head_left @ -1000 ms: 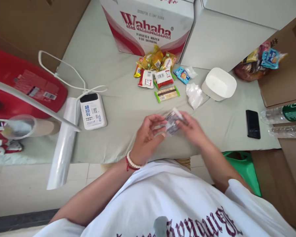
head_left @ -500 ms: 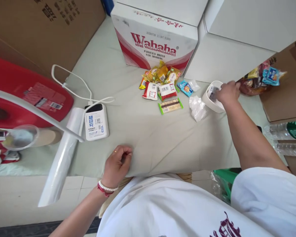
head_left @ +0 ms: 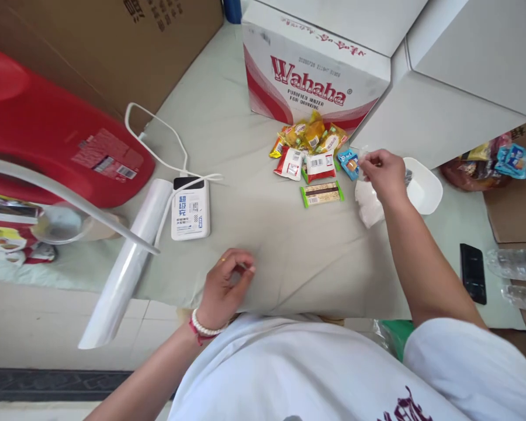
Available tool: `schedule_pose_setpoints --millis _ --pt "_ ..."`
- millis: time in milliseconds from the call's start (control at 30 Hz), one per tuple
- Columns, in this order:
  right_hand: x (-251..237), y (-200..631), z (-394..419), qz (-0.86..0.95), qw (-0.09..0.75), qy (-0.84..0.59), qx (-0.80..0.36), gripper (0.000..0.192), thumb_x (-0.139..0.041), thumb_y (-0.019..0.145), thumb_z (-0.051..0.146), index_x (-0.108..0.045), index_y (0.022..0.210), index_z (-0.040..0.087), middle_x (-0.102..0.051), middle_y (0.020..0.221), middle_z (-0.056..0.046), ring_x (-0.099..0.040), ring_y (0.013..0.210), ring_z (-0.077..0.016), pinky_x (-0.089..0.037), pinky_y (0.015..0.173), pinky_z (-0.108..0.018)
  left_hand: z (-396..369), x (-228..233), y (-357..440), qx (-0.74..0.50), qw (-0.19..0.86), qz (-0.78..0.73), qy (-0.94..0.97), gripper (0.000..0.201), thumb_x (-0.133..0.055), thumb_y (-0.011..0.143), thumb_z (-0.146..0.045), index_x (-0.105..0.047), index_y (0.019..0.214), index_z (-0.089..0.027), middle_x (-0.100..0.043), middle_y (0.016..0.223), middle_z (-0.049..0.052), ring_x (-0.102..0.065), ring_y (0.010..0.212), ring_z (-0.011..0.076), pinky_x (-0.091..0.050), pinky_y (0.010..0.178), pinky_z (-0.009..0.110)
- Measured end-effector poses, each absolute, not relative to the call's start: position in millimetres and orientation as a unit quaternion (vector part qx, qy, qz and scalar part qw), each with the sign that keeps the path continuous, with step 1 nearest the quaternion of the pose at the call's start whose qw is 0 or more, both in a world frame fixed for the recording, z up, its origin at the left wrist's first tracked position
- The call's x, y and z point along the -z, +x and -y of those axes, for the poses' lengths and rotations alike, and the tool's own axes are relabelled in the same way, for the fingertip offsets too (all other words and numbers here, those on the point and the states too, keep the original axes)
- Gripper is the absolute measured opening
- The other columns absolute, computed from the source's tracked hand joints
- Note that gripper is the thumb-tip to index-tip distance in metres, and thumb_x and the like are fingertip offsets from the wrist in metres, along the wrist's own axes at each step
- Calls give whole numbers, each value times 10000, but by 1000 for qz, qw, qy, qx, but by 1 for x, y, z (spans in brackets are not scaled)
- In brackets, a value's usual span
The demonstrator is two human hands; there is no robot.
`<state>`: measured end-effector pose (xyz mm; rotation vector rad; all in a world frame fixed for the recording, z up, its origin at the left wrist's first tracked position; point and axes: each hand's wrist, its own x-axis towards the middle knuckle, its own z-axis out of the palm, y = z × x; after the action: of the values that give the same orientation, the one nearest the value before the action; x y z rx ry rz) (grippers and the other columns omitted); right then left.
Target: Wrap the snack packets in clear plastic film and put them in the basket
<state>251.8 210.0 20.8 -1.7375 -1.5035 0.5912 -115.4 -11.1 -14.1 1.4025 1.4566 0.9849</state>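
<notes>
My right hand point(head_left: 383, 174) is closed in a pinch on a small clear plastic wrapper point(head_left: 363, 153), just right of a blue snack packet point(head_left: 349, 164). Below the fingers lies a crumpled clear wrapper point(head_left: 369, 209). The white bowl point(head_left: 427, 190) stands behind my right wrist, which hides part of it; something dark shows inside. My left hand point(head_left: 228, 283) rests near the table's front edge, fingers curled toward the thumb, with nothing visible in it. Between the hands lie a green-ended snack bar point(head_left: 322, 193), red-and-white packets point(head_left: 321, 166) and several yellow packets point(head_left: 313, 133).
A Wahaha carton point(head_left: 315, 82) and white boxes point(head_left: 460, 99) stand at the back. Left are a power bank point(head_left: 191, 213) with a white cable, a plastic film roll point(head_left: 127, 263) and a red jug point(head_left: 70, 134). At right are a snack bag point(head_left: 477, 169), black phone-like object point(head_left: 472, 273) and bottles point(head_left: 512, 264).
My right hand has moved left from the white bowl to the clear wrapper and pinches it. The bowl now sits turned more openly. My left hand has lifted slightly, fingers still curled. The view has shifted.
</notes>
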Motion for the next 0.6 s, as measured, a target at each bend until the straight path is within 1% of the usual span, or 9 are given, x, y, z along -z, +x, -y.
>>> schedule_pose_setpoints --millis 33,100,200,267,300,400,500,600 --pt "-22 241 -185 581 383 -671 -254 192 -708 854 357 -644 895 181 -589 716 16 -527 584 -109 -500 593 -284 6 10 -106 -407 449 -565 560 111 -654 881 -336 -673 889 -226 -655 921 50 -622 830 178 -533 727 301" --pt "-20 215 -132 534 430 -632 -361 239 -779 804 400 -653 878 212 -585 690 30 -508 541 -109 -469 525 -262 -6 4 -82 -422 490 -534 545 164 -653 895 -373 -661 832 -222 -651 876 50 -619 805 173 -522 698 293" --pt "-12 173 -61 487 441 -597 -461 274 -834 762 423 -660 844 227 -601 681 34 -506 547 -111 -451 519 -252 -26 3 -48 -421 544 -522 504 221 -683 874 -426 -667 853 -207 -673 853 36 -620 774 155 -506 694 280" --pt "-7 153 -31 474 436 -593 -483 279 -836 772 435 -667 842 225 -618 702 30 -515 581 -111 -452 556 -251 -35 5 -31 -407 575 -509 495 276 -743 818 -448 -686 916 -196 -689 889 30 -619 766 143 -493 679 264" --pt "-5 146 -21 473 434 -593 -486 282 -831 783 445 -667 842 223 -626 720 26 -522 602 -112 -452 575 -252 -37 7 -26 -404 587 -496 496 284 -750 808 -449 -694 913 -191 -688 884 27 -620 771 142 -492 687 261" --pt "-5 140 -8 483 423 -584 -497 309 -806 807 495 -655 853 229 -633 755 17 -547 652 -128 -470 619 -270 -34 9 -19 -405 609 -471 493 285 -721 832 -464 -711 861 -181 -651 772 1 -588 702 129 -466 652 253" --pt "-9 144 -4 492 399 -562 -532 336 -773 828 546 -657 907 241 -628 756 14 -573 685 -148 -504 672 -298 -26 7 -22 -410 604 -484 483 310 -695 862 -487 -734 839 -180 -587 665 -27 -525 605 111 -424 597 254" --pt "-8 146 0 488 402 -548 -547 307 -761 852 523 -656 909 240 -625 772 14 -566 698 -139 -491 681 -286 -18 1 -27 -417 574 -491 506 310 -699 868 -479 -759 824 -179 -569 639 -31 -515 604 109 -422 612 257"
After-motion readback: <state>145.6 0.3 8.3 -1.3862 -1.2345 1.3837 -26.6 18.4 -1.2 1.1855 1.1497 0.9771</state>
